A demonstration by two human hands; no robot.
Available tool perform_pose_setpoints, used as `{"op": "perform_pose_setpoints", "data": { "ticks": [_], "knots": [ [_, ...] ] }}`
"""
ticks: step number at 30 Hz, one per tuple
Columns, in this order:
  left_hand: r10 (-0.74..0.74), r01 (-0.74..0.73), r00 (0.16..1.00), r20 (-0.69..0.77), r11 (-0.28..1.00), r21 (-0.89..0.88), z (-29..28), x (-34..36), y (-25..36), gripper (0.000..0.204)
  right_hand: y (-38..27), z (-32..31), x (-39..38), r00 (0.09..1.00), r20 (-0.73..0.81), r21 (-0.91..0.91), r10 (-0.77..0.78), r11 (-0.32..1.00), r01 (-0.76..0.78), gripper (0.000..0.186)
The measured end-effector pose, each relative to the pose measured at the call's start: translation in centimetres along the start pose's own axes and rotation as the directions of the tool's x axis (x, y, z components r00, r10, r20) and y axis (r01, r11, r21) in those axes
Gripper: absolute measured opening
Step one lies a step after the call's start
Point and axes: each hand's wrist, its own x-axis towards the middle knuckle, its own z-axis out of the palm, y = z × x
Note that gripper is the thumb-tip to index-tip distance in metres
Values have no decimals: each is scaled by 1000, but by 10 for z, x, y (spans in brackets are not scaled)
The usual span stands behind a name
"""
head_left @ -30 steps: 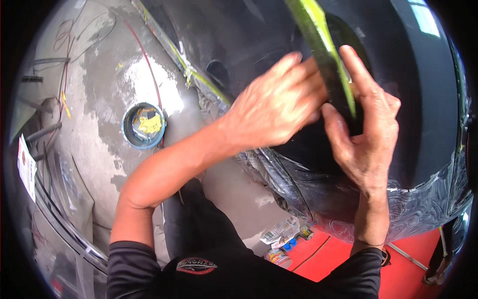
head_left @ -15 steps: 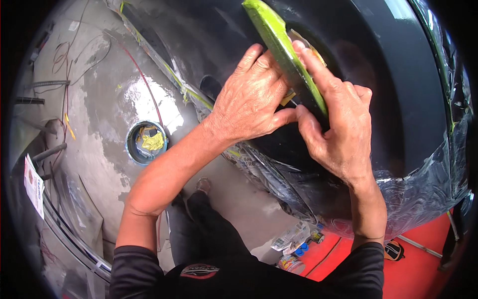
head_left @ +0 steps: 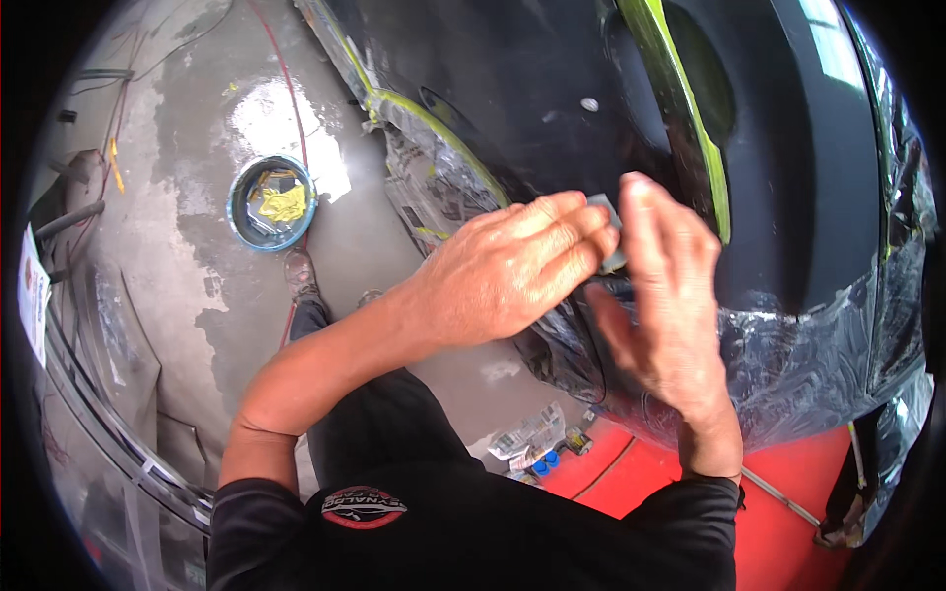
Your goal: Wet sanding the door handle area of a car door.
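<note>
"Where is the small grey pad [head_left: 612,262]?"
"Between the two hands, over the dark car panel [head_left: 769,167], lower than the end of the handle [head_left: 711,182] with the yellow-green edge. Only part of it shows; fingers cover the rest. I can't tell whether it touches the panel."

"And the left hand [head_left: 493,268]?"
"Back up, fingers bent and lying side by side, tips at the pad. Its thumb is out of sight, so I can't say whether it pinches."

"The right hand [head_left: 670,295]?"
"Blurred. Its fingers are stretched out close together, the thumb set apart from them. Whether it touches the pad, I can't make out."

"What else is cut off or covered?"
"The handle runs out past the top edge. In the bucket [head_left: 236,225] on the floor, yellow and grey scraps overlap, too muddled to sort. One shoe [head_left: 299,271] shows just beside it; the other is mostly behind the left forearm. The right hand also covers some of the clear plastic sheet [head_left: 798,369] along the panel's lower part."
</note>
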Motion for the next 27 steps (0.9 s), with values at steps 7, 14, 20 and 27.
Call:
{"op": "perform_pose_setpoints", "data": {
  "ticks": [7, 14, 20, 27],
  "knots": [
    [-110, 61, 990, -84, 890, -453, 10, 16, 26, 37, 16, -10, -29, 990, 105, -125, 92, 989, -79, 83],
    [-657, 215, 753, 40, 188, -959, 42, 81, -17, 66, 72, -67, -25, 887, -389, 72, 248, 968, -240, 29],
    [-568, -14, 790, 229, -390, -921, 53, 102, -43, 49, 86, -72, 18, 778, -418, 345, 469, 874, -342, 29],
    [-366, 104, 865, 342, -537, -837, 51, 101, -72, 49, 87, -62, 37, 842, -424, 120, 333, 943, -312, 26]
  ]
}}
